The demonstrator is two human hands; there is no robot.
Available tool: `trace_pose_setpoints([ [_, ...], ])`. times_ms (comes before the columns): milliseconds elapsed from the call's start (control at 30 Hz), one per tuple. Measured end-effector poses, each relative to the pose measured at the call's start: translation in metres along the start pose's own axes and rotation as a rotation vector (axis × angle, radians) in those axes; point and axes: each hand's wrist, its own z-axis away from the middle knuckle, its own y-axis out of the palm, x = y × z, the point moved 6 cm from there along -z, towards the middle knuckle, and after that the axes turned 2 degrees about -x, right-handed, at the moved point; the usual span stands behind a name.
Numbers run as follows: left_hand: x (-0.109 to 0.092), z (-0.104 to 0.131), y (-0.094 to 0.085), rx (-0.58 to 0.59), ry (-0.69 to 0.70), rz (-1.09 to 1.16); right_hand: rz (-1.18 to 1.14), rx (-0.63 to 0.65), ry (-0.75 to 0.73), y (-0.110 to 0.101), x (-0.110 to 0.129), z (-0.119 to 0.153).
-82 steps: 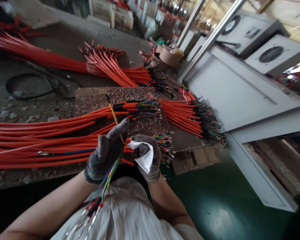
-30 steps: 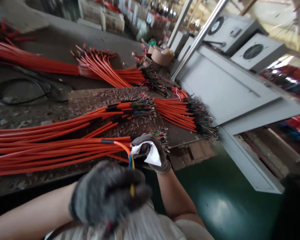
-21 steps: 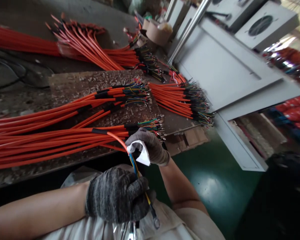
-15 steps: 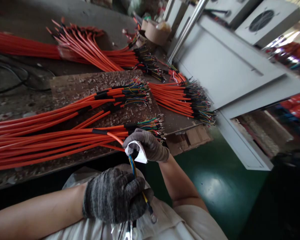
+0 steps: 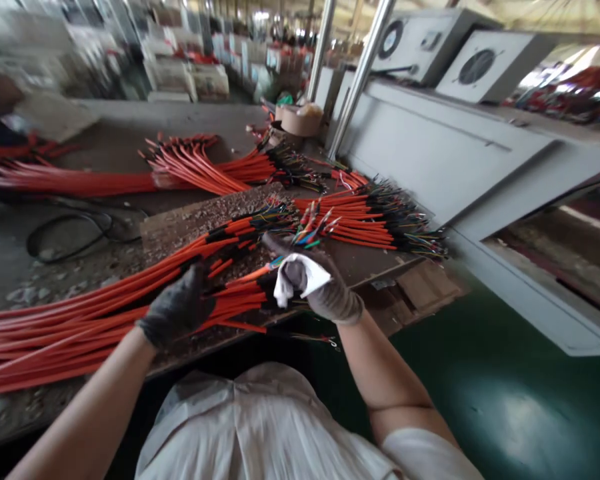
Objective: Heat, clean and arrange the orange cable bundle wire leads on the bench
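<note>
My right hand (image 5: pixel 333 300), in a grey glove, holds a folded white cloth (image 5: pixel 316 275) that loops around part of the fingers. One finger reaches out beside a fan of colored wire ends (image 5: pixel 307 233) just beyond the cloth. Whether those wires are also gripped is hidden. My left hand (image 5: pixel 180 303), in a dark grey glove, is over a bundle of orange cables (image 5: pixel 115 320) on the bench. Its fingers are smeared by motion, so its hold on any cable does not show. Black sleeves mark the cables near their stripped ends.
Another orange bundle (image 5: pixel 350 217) with black-sleeved ends lies to the right, and more cables (image 5: pixel 195 167) lie behind. A cardboard tub (image 5: pixel 300 121) stands at the back. A grey cabinet (image 5: pixel 430 153) and metal posts border the right. A black cable (image 5: pixel 70 233) coils at left.
Both hands have moved from near my body out over the bench, the left one farther left. The wire ends once in my left hand are away from it. My view has tilted up.
</note>
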Motion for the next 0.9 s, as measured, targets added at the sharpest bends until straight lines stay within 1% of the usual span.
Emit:
trace_pose_setpoints([
  [33,0.014,0.007,0.006,0.038,-0.055,-0.118,-0.017,-0.096,-0.054,-0.01,0.004,-0.007],
  [67,0.023,0.013,0.009,0.035,-0.083,-0.2,-0.059,-0.199,-0.1,-0.021,0.007,-0.011],
  [100,0.026,0.016,0.012,0.03,-0.072,-0.241,-0.128,-0.287,-0.131,-0.03,0.008,-0.013],
  [133,0.023,0.018,0.015,0.015,-0.029,-0.25,-0.217,-0.35,-0.145,-0.038,0.008,-0.013],
  [167,0.015,0.016,0.017,-0.01,0.035,-0.234,-0.311,-0.379,-0.139,-0.042,0.006,-0.013],
  [200,0.005,0.012,0.02,-0.024,0.1,-0.195,-0.396,-0.381,-0.114,-0.044,0.004,-0.012],
  [267,-0.019,-0.001,0.028,-0.019,0.179,-0.044,-0.524,-0.371,-0.046,-0.044,-0.001,-0.009],
  [367,-0.05,-0.024,0.043,0.056,0.155,0.286,-0.661,-0.379,0.069,-0.042,-0.011,-0.003],
  [400,-0.057,-0.03,0.049,0.09,0.138,0.368,-0.693,-0.372,0.124,-0.042,-0.017,-0.001],
  [433,-0.061,-0.033,0.054,0.116,0.124,0.403,-0.711,-0.364,0.187,-0.043,-0.024,0.003],
  [467,-0.061,-0.036,0.058,0.137,0.109,0.38,-0.713,-0.381,0.239,-0.048,-0.032,0.007],
  [533,-0.049,-0.037,0.069,0.235,0.076,0.206,-0.688,-0.496,0.266,-0.067,-0.043,0.022],
  [600,-0.028,-0.039,0.078,0.349,0.029,0.01,-0.661,-0.647,0.196,-0.09,-0.045,0.038],
  [633,-0.017,-0.043,0.082,0.385,0.004,-0.061,-0.652,-0.698,0.148,-0.097,-0.043,0.044],
  [667,-0.009,-0.049,0.085,0.397,-0.017,-0.114,-0.646,-0.714,0.116,-0.098,-0.04,0.048],
  [700,-0.003,-0.057,0.089,0.387,-0.03,-0.157,-0.639,-0.704,0.106,-0.095,-0.038,0.048],
  [767,-0.001,-0.078,0.099,0.346,-0.051,-0.24,-0.631,-0.663,0.116,-0.076,-0.037,0.04],
  [833,-0.007,-0.098,0.111,0.335,-0.068,-0.28,-0.659,-0.611,0.158,-0.05,-0.041,0.025],
  [900,-0.013,-0.113,0.117,0.325,-0.088,-0.271,-0.716,-0.57,0.209,-0.028,-0.051,0.012],
])
